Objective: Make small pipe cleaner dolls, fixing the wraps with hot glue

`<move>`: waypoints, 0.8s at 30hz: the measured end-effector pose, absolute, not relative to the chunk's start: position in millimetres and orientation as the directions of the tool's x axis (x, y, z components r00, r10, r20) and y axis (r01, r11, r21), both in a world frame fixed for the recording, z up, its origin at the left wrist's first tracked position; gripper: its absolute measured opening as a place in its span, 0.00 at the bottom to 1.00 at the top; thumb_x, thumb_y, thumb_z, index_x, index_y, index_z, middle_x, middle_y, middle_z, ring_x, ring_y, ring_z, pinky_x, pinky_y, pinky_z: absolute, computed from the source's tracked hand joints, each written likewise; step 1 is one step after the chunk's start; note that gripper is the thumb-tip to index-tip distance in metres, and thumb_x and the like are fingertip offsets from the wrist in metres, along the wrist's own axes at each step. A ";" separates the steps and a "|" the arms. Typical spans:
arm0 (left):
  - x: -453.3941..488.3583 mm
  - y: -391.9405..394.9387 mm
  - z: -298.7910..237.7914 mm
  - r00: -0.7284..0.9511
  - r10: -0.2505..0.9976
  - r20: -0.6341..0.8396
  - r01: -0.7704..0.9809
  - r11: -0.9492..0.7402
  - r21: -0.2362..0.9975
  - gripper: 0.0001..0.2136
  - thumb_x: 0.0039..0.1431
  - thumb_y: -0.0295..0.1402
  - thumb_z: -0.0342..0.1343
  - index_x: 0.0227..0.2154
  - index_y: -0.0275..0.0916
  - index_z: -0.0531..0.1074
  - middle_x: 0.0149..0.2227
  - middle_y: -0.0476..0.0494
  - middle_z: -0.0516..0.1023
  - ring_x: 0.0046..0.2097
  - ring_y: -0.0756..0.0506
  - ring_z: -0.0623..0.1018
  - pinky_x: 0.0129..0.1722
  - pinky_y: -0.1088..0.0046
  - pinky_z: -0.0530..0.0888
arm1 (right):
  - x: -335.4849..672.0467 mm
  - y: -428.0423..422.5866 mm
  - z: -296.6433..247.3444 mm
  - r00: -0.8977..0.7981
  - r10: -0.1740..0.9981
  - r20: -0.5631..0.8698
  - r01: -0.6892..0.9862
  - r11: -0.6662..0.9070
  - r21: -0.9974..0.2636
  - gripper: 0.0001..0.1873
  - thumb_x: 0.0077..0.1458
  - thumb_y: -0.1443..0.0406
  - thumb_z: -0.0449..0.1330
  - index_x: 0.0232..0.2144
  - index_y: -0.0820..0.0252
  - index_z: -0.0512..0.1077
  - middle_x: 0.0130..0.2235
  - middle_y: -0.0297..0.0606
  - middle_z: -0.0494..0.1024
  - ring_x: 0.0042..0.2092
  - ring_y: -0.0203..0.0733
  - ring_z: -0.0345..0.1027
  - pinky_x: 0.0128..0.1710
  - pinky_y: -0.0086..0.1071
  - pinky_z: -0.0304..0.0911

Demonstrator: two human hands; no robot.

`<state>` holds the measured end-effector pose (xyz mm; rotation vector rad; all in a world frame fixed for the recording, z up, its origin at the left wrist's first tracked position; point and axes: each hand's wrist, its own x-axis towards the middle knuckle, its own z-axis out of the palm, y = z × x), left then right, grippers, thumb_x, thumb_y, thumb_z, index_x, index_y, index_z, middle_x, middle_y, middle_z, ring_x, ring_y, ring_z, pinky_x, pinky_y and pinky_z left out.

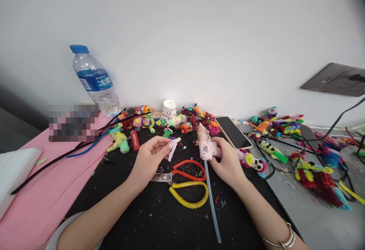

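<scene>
My left hand (152, 157) pinches a short bent piece of pale lilac pipe cleaner (172, 150) between thumb and fingers. My right hand (226, 162) is wrapped round the grip of a pale pink hot glue gun (205, 147), whose glue-crusted nozzle points away toward the wall. A long translucent glue stick (212, 200) sticks out of the gun's back end toward me. Between my hands lies a pair of scissors (188, 183) with one red and one yellow handle; its blades are partly hidden by my left wrist.
Several colourful pipe-cleaner figures (145, 121) line the back of the black mat (159, 223), with more (316, 178) at the right. A phone (233, 132), red lighter (135, 140), paper cup (169, 108) and water bottle (95, 79) stand or lie near the wall. Black cables cross both sides.
</scene>
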<state>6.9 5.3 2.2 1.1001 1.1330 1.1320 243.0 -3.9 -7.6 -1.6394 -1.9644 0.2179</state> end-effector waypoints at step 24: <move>14.8 -4.3 -1.4 0.230 0.973 0.003 0.080 -0.022 0.997 0.08 0.53 0.35 0.57 0.29 0.35 0.71 0.28 0.46 0.75 0.31 0.49 0.75 0.31 0.75 0.71 | 224.7 -21.3 3.9 -0.286 0.800 0.527 0.660 0.563 -0.497 0.14 0.52 0.74 0.52 0.41 0.57 0.65 0.38 0.40 0.70 0.40 0.42 0.66 0.38 0.35 0.64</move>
